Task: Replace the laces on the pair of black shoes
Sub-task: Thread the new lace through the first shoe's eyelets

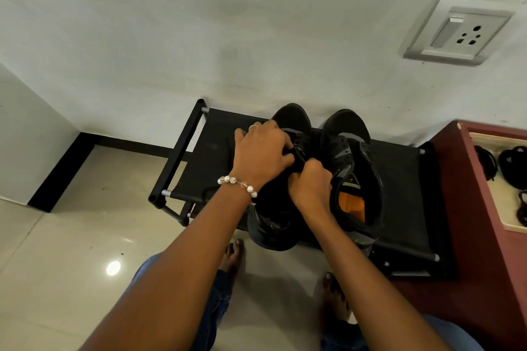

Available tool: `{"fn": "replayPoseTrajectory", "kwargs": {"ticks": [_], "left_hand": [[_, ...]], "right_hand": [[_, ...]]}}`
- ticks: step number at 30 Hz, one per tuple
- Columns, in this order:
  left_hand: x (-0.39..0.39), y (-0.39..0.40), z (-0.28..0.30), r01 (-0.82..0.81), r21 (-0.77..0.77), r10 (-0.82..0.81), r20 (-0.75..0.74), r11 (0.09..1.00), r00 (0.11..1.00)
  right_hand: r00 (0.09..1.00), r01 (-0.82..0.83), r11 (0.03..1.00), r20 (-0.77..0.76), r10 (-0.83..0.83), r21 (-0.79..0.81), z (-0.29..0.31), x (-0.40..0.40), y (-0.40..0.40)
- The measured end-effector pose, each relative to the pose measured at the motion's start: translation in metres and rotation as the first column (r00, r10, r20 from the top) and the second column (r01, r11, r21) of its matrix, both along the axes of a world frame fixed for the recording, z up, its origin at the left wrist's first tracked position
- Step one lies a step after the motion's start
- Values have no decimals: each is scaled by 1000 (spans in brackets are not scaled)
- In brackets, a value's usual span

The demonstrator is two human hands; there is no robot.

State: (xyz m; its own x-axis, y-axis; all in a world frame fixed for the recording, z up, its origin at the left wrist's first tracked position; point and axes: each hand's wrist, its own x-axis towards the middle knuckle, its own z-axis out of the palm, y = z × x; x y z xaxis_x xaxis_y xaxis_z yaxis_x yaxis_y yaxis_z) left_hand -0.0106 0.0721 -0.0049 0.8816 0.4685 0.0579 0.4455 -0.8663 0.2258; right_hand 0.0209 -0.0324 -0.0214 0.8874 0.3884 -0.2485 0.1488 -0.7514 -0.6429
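Observation:
Two black shoes stand side by side on a low black rack [405, 179], toes toward the wall. Both hands work over the left shoe [293, 118]. My left hand [261, 151], with a ring and a bead bracelet, curls over the shoe's lace area and grips it. My right hand [310, 184] is fisted just beside it, pinching a black lace [298, 155] at the tongue. The right shoe [353, 168] stands untouched, laceless, its tongue open and an orange insole showing. The lace's ends are hidden by my fingers.
The white wall stands just behind the rack, with a switch and socket plate [456, 31] high on the right. A dark red cabinet [467, 236] with sandals [513, 165] on its shelf borders the rack's right side. My bare feet [233, 256] stand on the glossy tile floor [85, 236].

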Motion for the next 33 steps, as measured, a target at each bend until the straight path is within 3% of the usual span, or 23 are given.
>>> {"fn": "replayPoseTrajectory", "kwargs": {"ticks": [2, 4, 7, 9, 11, 13, 15, 17, 18, 19, 20, 21, 22, 23, 24, 25, 27, 33], "left_hand": [[1, -4, -2, 5, 137, -11, 45, 991, 999], [2, -6, -6, 9, 155, -26, 109, 988, 994], [3, -1, -6, -29, -141, 61, 227, 990, 972], [3, 4, -4, -35, -451, 186, 296, 892, 937], [1, 6, 5, 24, -780, 398, 345, 625, 850], [-1, 6, 18, 226, -944, 620, 329, 242, 712], [-3, 11, 30, 433, -901, 791, 246, -27, 560], [-7, 22, 34, 564, -807, 873, 140, -173, 467], [-9, 27, 34, 575, -791, 877, 109, -209, 469], [-10, 30, 33, 537, -818, 861, 109, -207, 497], [-11, 32, 31, 453, -881, 824, 151, -139, 546], [-12, 31, 27, 313, -949, 750, 231, 34, 620], [-11, 29, 23, 158, -936, 613, 327, 314, 719], [-10, 26, 17, 40, -784, 423, 377, 620, 824], [-8, 21, 12, 11, -565, 221, 340, 825, 914], [-6, 17, 8, 24, -390, 73, 233, 921, 970], [-3, 7, 4, 35, -251, -19, 67, 967, 998], [1, -3, 1, 13, -62, -4, 143, 998, 990]], "right_hand": [[1000, -3, 1000, 6, 3, -1, 0, 0, -1], [1000, 0, 1000, 14, 0, 4, 0, 0, -2], [1000, 8, 1000, 5, -8, 19, 1, -1, -1], [1000, 16, 1000, 2, -16, 21, 2, -2, 0], [1000, 19, 1000, 7, -19, 15, 2, -2, 0], [1000, 26, 1000, 10, -27, 11, 1, -1, 1], [999, 36, 999, 6, -37, 7, 1, -1, 1], [999, 40, 999, 2, -40, 10, -1, -1, 2], [999, 40, 999, 1, -40, 11, -1, -1, 2], [999, 41, 999, 1, -41, 10, -1, -1, 3], [999, 41, 999, 2, -41, 8, -1, -1, 3], [999, 40, 999, 2, -40, 6, -1, -1, 3], [999, 37, 999, 3, -37, 4, -1, -1, 2], [999, 33, 999, 5, -33, 1, -1, -1, 2], [1000, 27, 1000, 9, -27, -4, 0, -1, 2], [1000, 20, 1000, 13, -19, -6, 0, -1, 1], [1000, 3, 1000, 23, -3, -3, -1, -1, 0], [998, -14, 1000, 59, 14, -2, -1, -1, -1]]}}
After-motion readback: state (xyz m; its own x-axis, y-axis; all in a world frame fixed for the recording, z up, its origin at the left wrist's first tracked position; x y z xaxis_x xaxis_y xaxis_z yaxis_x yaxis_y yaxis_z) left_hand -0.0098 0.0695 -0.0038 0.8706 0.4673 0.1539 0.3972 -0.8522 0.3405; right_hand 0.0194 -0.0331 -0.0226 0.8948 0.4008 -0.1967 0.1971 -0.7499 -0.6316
